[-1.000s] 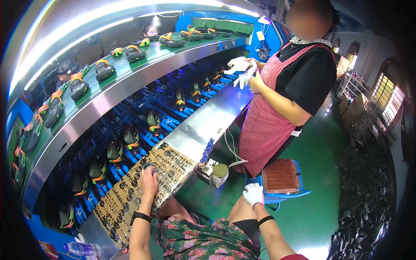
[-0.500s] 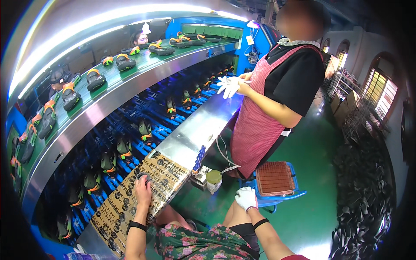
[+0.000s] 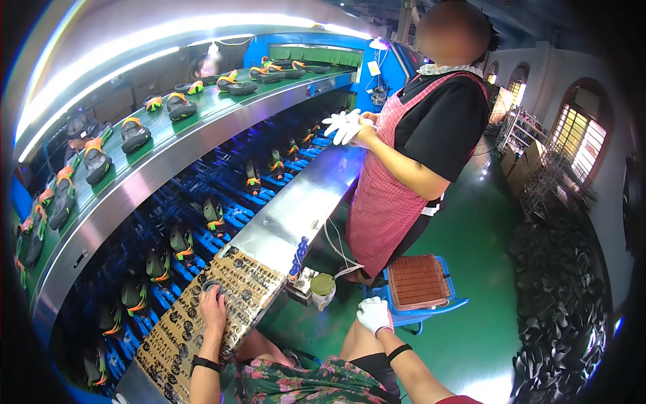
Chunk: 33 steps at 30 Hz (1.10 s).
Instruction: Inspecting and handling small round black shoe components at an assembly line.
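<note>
My bare left hand (image 3: 213,311) is low over a tan sheet (image 3: 176,337) printed with dark lettering and round marks, laid along the metal bench. Its fingers are closed round a small dark round piece (image 3: 210,286), most of which they cover. My right hand (image 3: 374,314), in a white glove, rests on my thigh with its fingers curled in. Nothing shows in it. A blue segmented hose (image 3: 298,258) rises by the bench edge, above a lidded olive-topped pot (image 3: 323,285).
Shoes ride a green upper conveyor (image 3: 149,141); more hang on blue racks (image 3: 232,214) below. Across the bench, a co-worker in a red checked apron (image 3: 387,168) holds white gloves (image 3: 344,126). A blue stool (image 3: 447,306) with a brown woven seat stands right, a heap of dark soles (image 3: 558,296) beyond.
The whole view has shifted slightly, moving the scene left in the picture. My left hand stays over the sheet with the dark piece. My right hand keeps its place on my thigh.
</note>
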Each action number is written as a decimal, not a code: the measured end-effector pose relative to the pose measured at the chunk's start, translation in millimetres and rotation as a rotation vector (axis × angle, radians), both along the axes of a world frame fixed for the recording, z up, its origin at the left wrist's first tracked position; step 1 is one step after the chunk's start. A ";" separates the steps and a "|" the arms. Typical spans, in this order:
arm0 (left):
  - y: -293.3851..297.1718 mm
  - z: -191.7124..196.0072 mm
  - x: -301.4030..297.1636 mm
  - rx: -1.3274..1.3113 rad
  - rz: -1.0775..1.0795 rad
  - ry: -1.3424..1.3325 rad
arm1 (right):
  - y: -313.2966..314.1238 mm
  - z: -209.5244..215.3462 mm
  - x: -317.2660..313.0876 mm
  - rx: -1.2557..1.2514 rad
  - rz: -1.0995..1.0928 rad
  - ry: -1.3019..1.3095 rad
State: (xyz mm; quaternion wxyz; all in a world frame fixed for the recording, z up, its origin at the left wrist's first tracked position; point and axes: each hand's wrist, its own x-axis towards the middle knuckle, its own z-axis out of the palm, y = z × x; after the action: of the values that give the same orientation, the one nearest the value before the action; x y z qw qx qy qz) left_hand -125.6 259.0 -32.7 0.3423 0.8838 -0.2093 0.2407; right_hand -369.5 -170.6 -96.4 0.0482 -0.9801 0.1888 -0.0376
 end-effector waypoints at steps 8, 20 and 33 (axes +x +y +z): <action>-6.4 2.4 -2.6 0.026 0.007 -0.033 | -2.1 -3.0 -0.5 0.003 0.008 -0.013; -7.5 5.7 -5.3 -0.014 -0.007 -0.027 | 0.5 -5.7 5.4 0.011 0.017 -0.010; -6.6 2.5 -4.9 -0.097 0.024 0.078 | 0.3 -9.7 6.8 0.025 0.022 -0.059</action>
State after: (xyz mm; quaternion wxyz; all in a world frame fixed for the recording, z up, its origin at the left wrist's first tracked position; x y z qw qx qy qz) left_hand -130.5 252.4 -30.2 0.3896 0.8773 -0.1734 0.2202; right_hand -362.7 -170.2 -106.1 0.0666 -0.9799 0.1769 -0.0636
